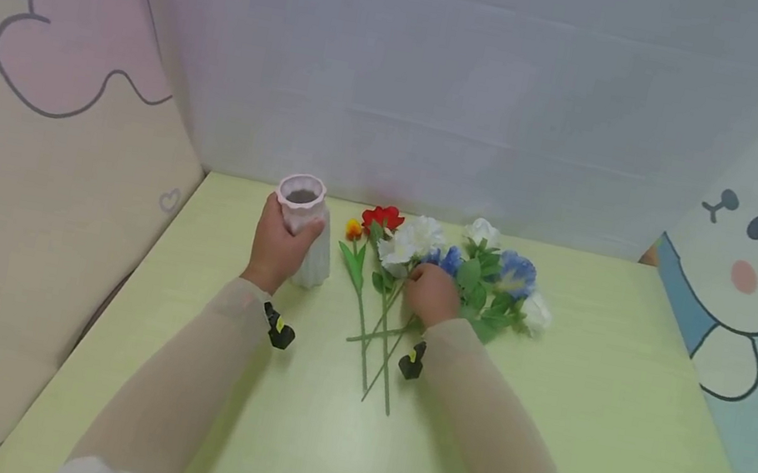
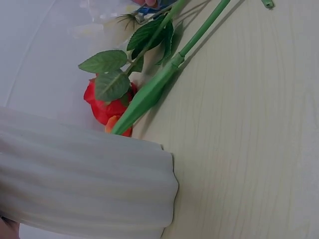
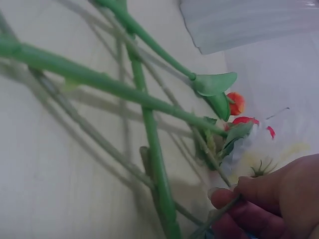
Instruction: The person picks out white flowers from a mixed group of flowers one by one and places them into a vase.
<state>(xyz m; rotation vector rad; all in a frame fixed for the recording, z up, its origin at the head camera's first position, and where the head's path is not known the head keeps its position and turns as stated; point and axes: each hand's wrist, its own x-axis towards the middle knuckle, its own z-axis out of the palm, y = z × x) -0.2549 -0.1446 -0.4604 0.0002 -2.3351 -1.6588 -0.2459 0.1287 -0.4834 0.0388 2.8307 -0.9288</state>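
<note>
My left hand (image 1: 277, 246) grips a white ribbed vase (image 1: 316, 258) near its rim, fingers and thumb round the side. The vase stands on the table with its mouth up; the left wrist view shows its fluted wall across the lower left. My right hand (image 1: 434, 297) pinches a thin green flower stem (image 3: 217, 215) between thumb and fingers, just below a large white flower (image 1: 416, 241). Beside that bloom lie a red flower (image 1: 382, 218) and an orange tulip (image 1: 353, 229) with broad green leaves. Crossing stems (image 3: 149, 124) spread toward the front.
Right of my right hand lie a blue flower (image 1: 517, 274), green leaves (image 1: 480, 288) and white flowers (image 1: 482, 231). A pale wall (image 1: 446, 113) closes off the back of the light yellow-green table (image 1: 585, 408). Cartoon-printed panels (image 1: 749, 251) flank both sides.
</note>
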